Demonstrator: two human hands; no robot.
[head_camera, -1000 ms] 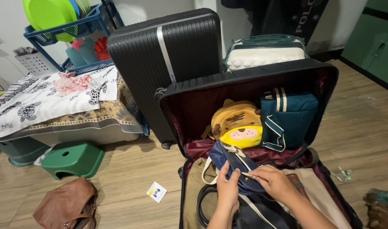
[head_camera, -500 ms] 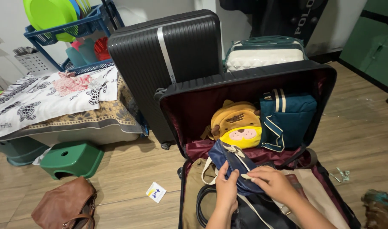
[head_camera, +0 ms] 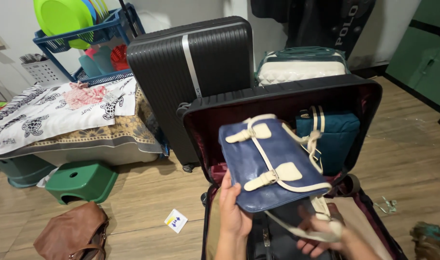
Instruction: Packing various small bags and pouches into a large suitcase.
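Observation:
A navy blue handbag point(head_camera: 268, 161) with cream straps is lifted up flat above an open black suitcase point(head_camera: 287, 98) with a maroon lining. My left hand point(head_camera: 233, 209) grips the bag's lower left edge. My right hand point(head_camera: 323, 236) is blurred below the bag and holds its cream shoulder strap point(head_camera: 321, 219). The raised bag hides the yellow tiger backpack in the lid. A teal bag point(head_camera: 333, 135) with cream stripes leans in the lid behind it. A black bag point(head_camera: 273, 238) lies in the suitcase base under my hands.
A tall black suitcase point(head_camera: 191, 77) and a white case point(head_camera: 299, 67) stand behind. A brown leather bag point(head_camera: 73, 233), a green stool point(head_camera: 80, 180) and a small card point(head_camera: 175, 220) are on the wooden floor to the left. A cloth-covered low table point(head_camera: 66, 120) and a blue dish rack point(head_camera: 80, 41) are at far left.
Both hands were working on the blue bag low in the suitcase. Now the bag is lifted up and turned flat, covering the yellow backpack; my right hand has dropped to the strap.

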